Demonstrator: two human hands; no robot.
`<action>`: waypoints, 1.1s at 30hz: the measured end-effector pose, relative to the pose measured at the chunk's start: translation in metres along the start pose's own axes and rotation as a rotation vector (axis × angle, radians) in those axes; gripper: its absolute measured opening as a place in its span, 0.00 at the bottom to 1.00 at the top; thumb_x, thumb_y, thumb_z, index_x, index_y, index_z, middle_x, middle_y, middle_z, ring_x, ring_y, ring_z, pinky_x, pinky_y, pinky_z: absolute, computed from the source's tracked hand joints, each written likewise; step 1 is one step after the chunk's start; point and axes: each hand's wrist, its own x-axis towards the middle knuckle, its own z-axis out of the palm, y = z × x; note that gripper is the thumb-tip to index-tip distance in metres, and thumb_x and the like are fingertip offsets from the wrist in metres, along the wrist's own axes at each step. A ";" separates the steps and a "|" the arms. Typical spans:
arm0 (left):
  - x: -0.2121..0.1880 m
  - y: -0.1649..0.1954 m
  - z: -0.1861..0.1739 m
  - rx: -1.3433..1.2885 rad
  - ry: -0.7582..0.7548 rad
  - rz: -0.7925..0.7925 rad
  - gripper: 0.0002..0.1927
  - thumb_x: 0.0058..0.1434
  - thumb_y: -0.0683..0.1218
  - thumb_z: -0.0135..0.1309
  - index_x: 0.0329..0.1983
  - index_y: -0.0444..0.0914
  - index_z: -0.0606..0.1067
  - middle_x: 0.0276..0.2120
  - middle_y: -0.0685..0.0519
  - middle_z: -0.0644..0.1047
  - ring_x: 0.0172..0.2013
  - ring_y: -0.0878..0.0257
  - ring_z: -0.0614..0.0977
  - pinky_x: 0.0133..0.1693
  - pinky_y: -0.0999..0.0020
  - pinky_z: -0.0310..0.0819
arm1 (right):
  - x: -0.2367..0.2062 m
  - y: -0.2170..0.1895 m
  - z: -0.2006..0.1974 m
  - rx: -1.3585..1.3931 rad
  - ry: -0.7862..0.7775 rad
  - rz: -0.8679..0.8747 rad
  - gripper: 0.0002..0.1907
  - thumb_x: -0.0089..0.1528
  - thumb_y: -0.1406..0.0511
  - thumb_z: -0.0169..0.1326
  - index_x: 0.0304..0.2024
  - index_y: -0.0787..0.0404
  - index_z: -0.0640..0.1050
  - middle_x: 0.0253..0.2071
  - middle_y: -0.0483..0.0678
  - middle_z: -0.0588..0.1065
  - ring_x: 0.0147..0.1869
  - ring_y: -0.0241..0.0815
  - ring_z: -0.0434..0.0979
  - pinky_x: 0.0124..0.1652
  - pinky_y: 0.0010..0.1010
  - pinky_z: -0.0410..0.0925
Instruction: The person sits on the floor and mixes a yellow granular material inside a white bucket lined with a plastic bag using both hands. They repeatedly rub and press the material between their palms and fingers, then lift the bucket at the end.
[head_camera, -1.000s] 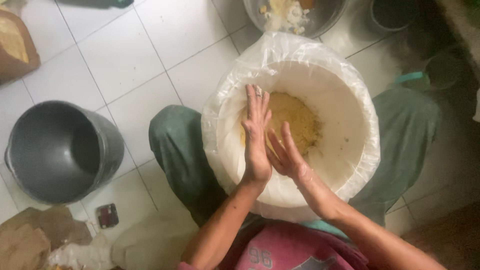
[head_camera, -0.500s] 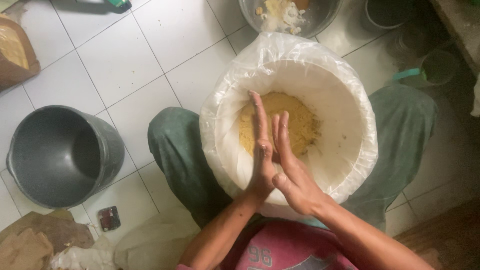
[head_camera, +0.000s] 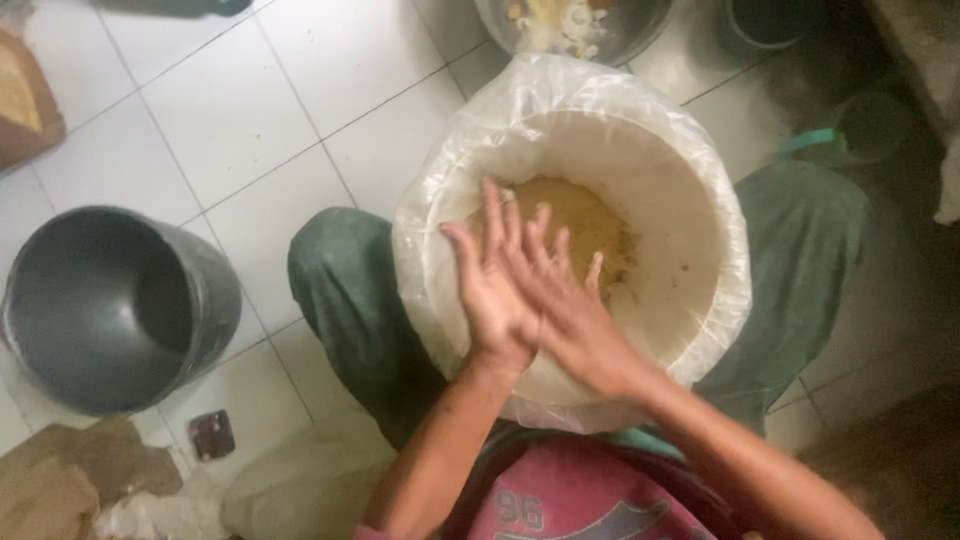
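A mound of yellow-brown meal (head_camera: 585, 225) lies at the bottom of the plastic-lined white bucket (head_camera: 690, 200), held between the person's green-trousered knees. Just above it, the left hand (head_camera: 495, 290) and right hand (head_camera: 570, 310) press palm to palm, fingers spread and straight, gripping nothing; they seem to be rubbing off meal. Judging from this, the bucket holds only a low heap, so most of it is unfilled. Left of the hands stands a grey bucket (head_camera: 110, 300); beyond them, a metal bowl (head_camera: 570, 25) of pale scraps.
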 end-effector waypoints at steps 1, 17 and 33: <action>-0.003 0.002 0.000 -0.053 0.006 -0.019 0.49 0.61 0.78 0.23 0.81 0.54 0.38 0.79 0.52 0.33 0.77 0.45 0.44 0.72 0.43 0.37 | 0.006 0.008 -0.003 -0.043 0.021 0.094 0.50 0.63 0.33 0.24 0.80 0.49 0.48 0.84 0.48 0.36 0.86 0.59 0.24 0.73 0.62 0.20; -0.021 0.000 -0.009 -0.450 -0.318 -0.041 0.54 0.63 0.84 0.30 0.85 0.56 0.38 0.83 0.47 0.40 0.76 0.48 0.52 0.69 0.39 0.48 | -0.016 0.032 0.015 0.619 0.045 -0.046 0.50 0.68 0.36 0.28 0.79 0.57 0.34 0.75 0.56 0.65 0.88 0.51 0.31 0.76 0.51 0.26; -0.022 0.002 0.003 0.280 -0.100 0.289 0.59 0.57 0.86 0.27 0.82 0.54 0.29 0.83 0.51 0.29 0.82 0.48 0.33 0.76 0.38 0.24 | -0.043 0.016 0.055 0.088 0.060 -0.142 0.52 0.67 0.35 0.28 0.79 0.62 0.37 0.84 0.61 0.32 0.87 0.65 0.24 0.73 0.66 0.18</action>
